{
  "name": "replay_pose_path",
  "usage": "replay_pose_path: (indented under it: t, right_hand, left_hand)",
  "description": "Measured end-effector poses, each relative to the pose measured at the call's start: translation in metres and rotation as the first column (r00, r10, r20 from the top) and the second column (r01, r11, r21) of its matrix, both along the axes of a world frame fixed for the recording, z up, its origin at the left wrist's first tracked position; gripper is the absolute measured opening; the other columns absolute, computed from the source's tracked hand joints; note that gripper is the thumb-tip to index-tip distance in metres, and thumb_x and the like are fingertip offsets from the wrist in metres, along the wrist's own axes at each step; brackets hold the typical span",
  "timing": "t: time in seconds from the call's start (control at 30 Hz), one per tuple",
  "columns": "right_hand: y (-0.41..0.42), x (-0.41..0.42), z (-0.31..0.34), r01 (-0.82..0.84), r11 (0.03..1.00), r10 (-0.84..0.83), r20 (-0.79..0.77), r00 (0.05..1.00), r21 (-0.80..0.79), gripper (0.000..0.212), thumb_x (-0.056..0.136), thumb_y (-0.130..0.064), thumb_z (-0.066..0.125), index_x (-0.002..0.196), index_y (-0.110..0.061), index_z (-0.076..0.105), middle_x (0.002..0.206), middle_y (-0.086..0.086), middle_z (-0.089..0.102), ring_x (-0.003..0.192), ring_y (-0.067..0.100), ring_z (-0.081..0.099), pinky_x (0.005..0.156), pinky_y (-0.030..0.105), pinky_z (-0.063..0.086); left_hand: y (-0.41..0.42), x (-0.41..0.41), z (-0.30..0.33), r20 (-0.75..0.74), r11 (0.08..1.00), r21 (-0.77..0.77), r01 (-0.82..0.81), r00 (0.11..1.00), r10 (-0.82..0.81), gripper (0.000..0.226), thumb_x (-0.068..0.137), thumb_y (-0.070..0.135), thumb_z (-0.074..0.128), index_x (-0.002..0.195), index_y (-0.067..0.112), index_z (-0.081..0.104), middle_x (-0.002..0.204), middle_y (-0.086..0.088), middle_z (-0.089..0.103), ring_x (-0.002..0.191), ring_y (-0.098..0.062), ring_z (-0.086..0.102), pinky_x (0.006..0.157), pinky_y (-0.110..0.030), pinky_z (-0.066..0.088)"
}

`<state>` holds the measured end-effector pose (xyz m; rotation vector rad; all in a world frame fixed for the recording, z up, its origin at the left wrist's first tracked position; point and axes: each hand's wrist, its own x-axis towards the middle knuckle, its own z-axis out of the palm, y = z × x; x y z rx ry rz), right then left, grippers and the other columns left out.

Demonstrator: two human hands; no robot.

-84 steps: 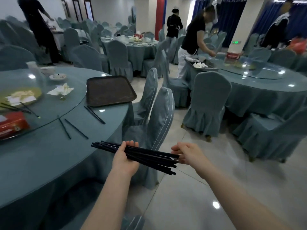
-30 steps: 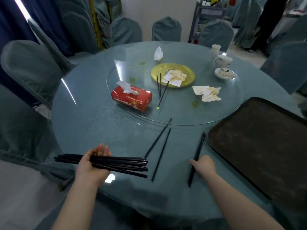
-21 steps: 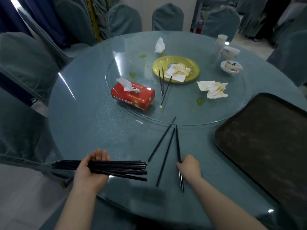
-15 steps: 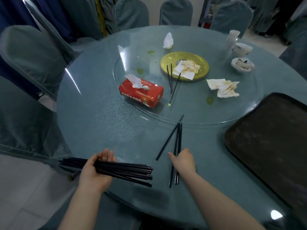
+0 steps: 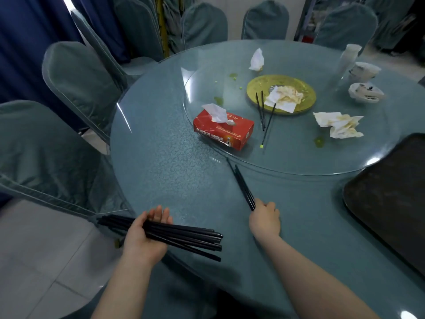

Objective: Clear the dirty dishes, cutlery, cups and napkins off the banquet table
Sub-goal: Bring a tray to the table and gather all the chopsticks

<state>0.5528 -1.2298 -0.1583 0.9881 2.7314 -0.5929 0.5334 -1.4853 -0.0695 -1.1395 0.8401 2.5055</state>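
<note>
The round banquet table [image 5: 161, 171] fills the view ahead of both hands, its glass turntable [image 5: 299, 162] sitting beyond the right hand. The dark serving tray [image 5: 386, 203] lies well off to the right of the right hand, at the table's edge, with nothing visible on the part in view.

Ahead of the right hand, on the turntable, are the yellow plate [image 5: 255, 88] with a soiled napkin on it, three more chopsticks [image 5: 264, 116] leaning off its near rim, a red tissue box [image 5: 224, 132], crumpled napkins [image 5: 338, 124], two small bowls [image 5: 365, 92] and a cup [image 5: 348, 56] far to the right.

The left hand [image 5: 143, 238] holds a thick bundle of black chopsticks [image 5: 184, 236] across its palm, fingers half open beneath and thumb over them, just off the table's near edge.

The right hand [image 5: 264, 221] has its fingers curled round the near ends of the gathered chopsticks [image 5: 241, 185], which a moment ago lay scattered in separate pairs on the cloth and have now been swept together into one tight group pointing away toward the turntable. That means the loose cutlery on the near cloth is collected; it looks ready to join the left-hand bundle, leaving the turntable's sticks, dishes and napkins to clear.
</note>
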Motion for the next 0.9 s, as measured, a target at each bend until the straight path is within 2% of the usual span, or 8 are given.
replay_pose_path:
  t: [0.07, 0.2, 0.37, 0.43, 0.5, 0.67, 0.77, 0.9]
  right_hand:
    - [0.007, 0.002, 0.000, 0.025, 0.998, -0.023, 0.032, 0.999, -0.055, 0.032, 0.092, -0.013, 0.050, 0.124, -0.007, 0.047, 0.122, 0.017, 0.051, 0.112, 0.036, 0.050, 0.090, 0.038, 0.044]
    - [0.022, 0.005, 0.001, 0.022, 0.988, -0.006, 0.104, 0.995, -0.153, 0.027, 0.088, -0.020, 0.060, 0.106, 0.000, 0.055, 0.110, 0.018, 0.064, 0.104, 0.035, 0.059, 0.082, 0.036, 0.048]
    - [0.015, 0.007, 0.000, 0.008, 0.994, 0.010, 0.159, 0.987, -0.111, 0.030, 0.093, -0.022, 0.058, 0.113, 0.000, 0.055, 0.122, 0.020, 0.057, 0.115, 0.034, 0.052, 0.092, 0.036, 0.044]
    - [0.012, 0.011, -0.001, -0.018, 0.997, 0.028, 0.146, 0.989, -0.072, 0.026, 0.094, -0.015, 0.054, 0.114, 0.001, 0.053, 0.122, 0.019, 0.056, 0.114, 0.033, 0.053, 0.091, 0.035, 0.044]
    - [0.012, 0.014, 0.000, -0.032, 0.999, 0.037, 0.123, 0.992, -0.042, 0.027, 0.093, -0.010, 0.052, 0.117, 0.003, 0.050, 0.121, 0.018, 0.057, 0.114, 0.033, 0.055, 0.088, 0.034, 0.045]
    - [0.010, 0.016, -0.004, -0.133, 0.991, 0.129, 0.187, 0.974, 0.007, 0.032, 0.095, -0.012, 0.047, 0.122, 0.004, 0.045, 0.126, 0.019, 0.053, 0.119, 0.031, 0.050, 0.094, 0.032, 0.042]
    - [0.011, 0.017, -0.004, -0.147, 0.989, 0.148, 0.238, 0.960, -0.023, 0.029, 0.093, -0.010, 0.045, 0.120, 0.003, 0.047, 0.125, 0.019, 0.053, 0.115, 0.032, 0.051, 0.091, 0.034, 0.044]
    - [0.006, 0.024, -0.001, -0.173, 0.985, 0.167, 0.226, 0.960, 0.005, 0.028, 0.091, -0.007, 0.042, 0.118, 0.002, 0.045, 0.124, 0.020, 0.051, 0.115, 0.033, 0.049, 0.095, 0.037, 0.043]
  left_hand:
    - [-0.004, 0.002, -0.003, 0.002, 1.000, 0.006, -0.001, 1.000, 0.001, 0.028, 0.100, 0.023, 0.038, 0.077, 0.016, 0.052, 0.057, 0.000, 0.069, 0.059, -0.018, 0.071, 0.071, -0.032, 0.046]
    - [-0.008, 0.002, -0.009, 0.024, 0.999, 0.033, -0.001, 1.000, 0.001, 0.026, 0.099, 0.022, 0.039, 0.077, 0.017, 0.052, 0.059, 0.001, 0.069, 0.082, -0.017, 0.064, 0.072, -0.033, 0.046]
    - [-0.009, 0.004, -0.010, 0.031, 1.000, 0.029, 0.005, 1.000, -0.006, 0.027, 0.100, 0.023, 0.037, 0.077, 0.018, 0.051, 0.058, 0.001, 0.069, 0.076, -0.016, 0.065, 0.074, -0.032, 0.047]
    - [-0.010, 0.003, -0.010, 0.024, 1.000, 0.024, 0.002, 1.000, -0.003, 0.028, 0.100, 0.022, 0.035, 0.078, 0.017, 0.051, 0.057, 0.001, 0.069, 0.081, -0.017, 0.062, 0.077, -0.033, 0.046]
    - [-0.012, 0.001, -0.009, 0.026, 1.000, 0.026, 0.000, 1.000, 0.000, 0.029, 0.101, 0.022, 0.034, 0.078, 0.016, 0.051, 0.058, 0.001, 0.069, 0.082, -0.016, 0.062, 0.073, -0.033, 0.046]
    - [-0.015, -0.003, -0.009, 0.019, 0.999, 0.041, -0.019, 1.000, 0.018, 0.028, 0.100, 0.022, 0.035, 0.078, 0.017, 0.051, 0.057, 0.001, 0.069, 0.081, -0.015, 0.062, 0.070, -0.033, 0.046]
    - [-0.015, -0.002, -0.009, 0.017, 0.998, 0.060, -0.027, 1.000, 0.026, 0.028, 0.100, 0.022, 0.036, 0.077, 0.017, 0.051, 0.057, 0.001, 0.069, 0.081, -0.015, 0.062, 0.072, -0.033, 0.046]
    - [-0.017, -0.003, -0.008, 0.038, 0.998, 0.065, -0.026, 0.999, 0.024, 0.028, 0.098, 0.022, 0.039, 0.073, 0.018, 0.052, 0.057, 0.005, 0.066, 0.080, -0.014, 0.062, 0.076, -0.033, 0.045]
